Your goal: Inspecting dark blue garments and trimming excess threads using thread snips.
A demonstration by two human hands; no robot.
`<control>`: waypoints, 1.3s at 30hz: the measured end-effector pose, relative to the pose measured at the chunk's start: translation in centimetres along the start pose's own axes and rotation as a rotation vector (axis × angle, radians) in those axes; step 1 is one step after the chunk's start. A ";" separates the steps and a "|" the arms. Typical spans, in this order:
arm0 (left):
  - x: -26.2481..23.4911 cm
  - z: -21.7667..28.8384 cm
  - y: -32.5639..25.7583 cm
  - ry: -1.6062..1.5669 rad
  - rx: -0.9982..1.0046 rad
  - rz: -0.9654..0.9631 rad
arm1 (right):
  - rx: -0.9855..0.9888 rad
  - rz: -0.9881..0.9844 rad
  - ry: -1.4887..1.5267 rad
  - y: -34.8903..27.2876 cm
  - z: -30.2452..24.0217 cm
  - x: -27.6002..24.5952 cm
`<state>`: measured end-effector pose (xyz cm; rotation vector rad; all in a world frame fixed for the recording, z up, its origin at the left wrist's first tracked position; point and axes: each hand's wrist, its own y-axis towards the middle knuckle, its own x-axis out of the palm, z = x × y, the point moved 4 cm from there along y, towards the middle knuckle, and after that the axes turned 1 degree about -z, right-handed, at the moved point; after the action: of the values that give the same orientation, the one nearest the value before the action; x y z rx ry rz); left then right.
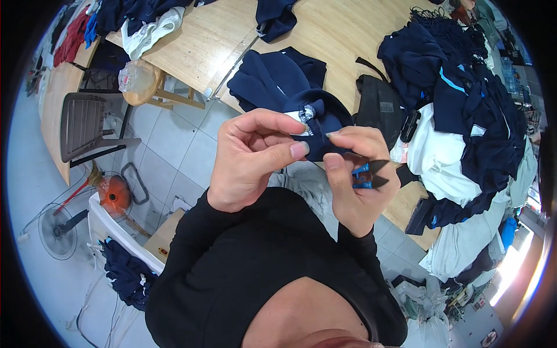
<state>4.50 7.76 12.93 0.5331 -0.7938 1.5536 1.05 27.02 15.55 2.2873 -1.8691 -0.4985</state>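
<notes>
A navy garment [270,78] lies partly on the wooden table, its near end lifted toward me. My left hand [255,153] pinches its edge between thumb and fingers, beside a white patch with dark stitching [306,113]. On the other side of that edge, my right hand [362,174] grips the navy cloth with thumb and forefinger. Tucked in the same right palm is a pair of blue-handled thread snips [368,175], dark blades pointing right, away from the cloth. The fingers hide part of the snips and of the garment's edge.
A big heap of navy garments [487,124] and a white garment [441,153] cover the table's right side, beside a black bag [377,104]. At left stand a brown chair [87,127], a wooden stool [136,87] and a fan [58,232]. A white bin [122,232] is lower left.
</notes>
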 end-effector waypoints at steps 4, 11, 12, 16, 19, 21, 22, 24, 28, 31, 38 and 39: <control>0.3 -0.1 -0.2 0.113 0.055 0.016 | -0.144 0.029 -0.123 0.4 -0.8 0.2; 1.0 0.4 -0.1 0.462 0.167 0.084 | -0.422 0.062 -0.424 1.5 -0.5 1.8; 0.9 0.5 -0.1 0.520 0.176 0.088 | -0.422 0.062 -0.425 1.2 -0.7 1.8; 0.2 0.2 -0.1 0.431 0.118 0.104 | -0.024 0.014 -0.096 1.0 1.6 0.7; -0.7 0.0 0.3 0.330 0.089 0.097 | 0.168 0.075 0.243 0.9 2.3 -0.8; -1.3 -0.5 0.4 0.226 0.045 0.080 | 0.123 0.104 0.518 0.6 3.1 -1.6; -1.3 -0.5 0.5 0.226 0.043 0.078 | 0.122 0.106 0.517 0.6 3.0 -1.6; -1.3 -0.7 0.6 0.190 0.025 0.087 | 0.024 0.067 0.238 0.7 2.4 -1.0; -1.6 -0.6 0.6 0.144 -0.007 0.084 | 0.138 0.115 0.088 1.0 2.1 0.7; -1.7 -0.3 0.5 0.112 -0.011 0.074 | 0.106 0.014 0.034 0.5 2.5 0.0; -1.6 -0.7 0.7 0.152 0.033 0.047 | 0.107 -0.008 0.059 0.1 2.6 0.3; -1.4 -0.6 0.8 0.175 0.065 0.027 | 0.107 -0.007 0.057 0.2 2.5 0.3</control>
<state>4.02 7.29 11.42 0.4284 -0.6209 1.6305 0.10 26.93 13.21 2.3485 -1.9056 -0.3373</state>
